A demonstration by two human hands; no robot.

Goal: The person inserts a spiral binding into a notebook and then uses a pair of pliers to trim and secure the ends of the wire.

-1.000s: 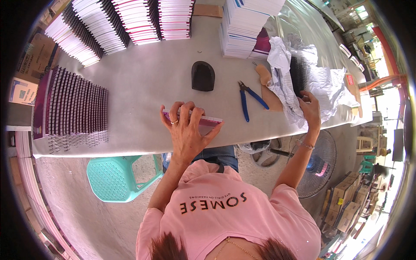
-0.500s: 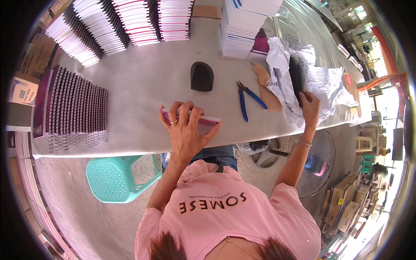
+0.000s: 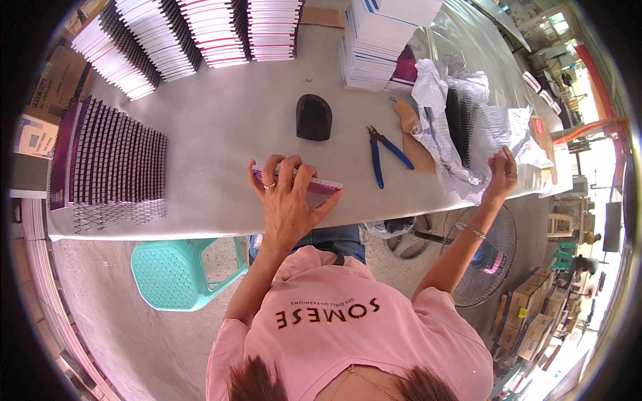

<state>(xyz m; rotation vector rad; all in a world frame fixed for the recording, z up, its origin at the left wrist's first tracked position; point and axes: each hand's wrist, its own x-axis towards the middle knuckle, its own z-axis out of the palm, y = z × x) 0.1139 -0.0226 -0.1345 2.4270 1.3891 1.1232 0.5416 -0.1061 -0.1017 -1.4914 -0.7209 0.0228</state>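
Observation:
My left hand (image 3: 286,194) is closed over a thin purple-covered book (image 3: 324,186), gripping it from above near the table's front edge. The book's pale page edge faces up. My right hand (image 3: 501,176) is beside crumpled white wrapping paper (image 3: 515,130), its fingers curled together; whatever they hold, if anything, is hidden. Black binding coils (image 3: 460,123) lie bunched inside the paper. Blue-handled cutting pliers (image 3: 376,157) rest between my hands, blades pointing away. Beyond my left hand is a black rounded block (image 3: 313,117).
Coil-bound books (image 3: 120,157) stand stacked at the left, with more bound stacks (image 3: 214,33) along the back. A tall pile of unbound books (image 3: 374,47) is at the back right. A brown tool handle (image 3: 404,117) lies near the pliers. Below are a green stool (image 3: 167,274) and a fan (image 3: 488,260).
My right hand has moved off the black coils, rightward to the near right edge of the wrapping paper. My left hand still grips the book in the same place.

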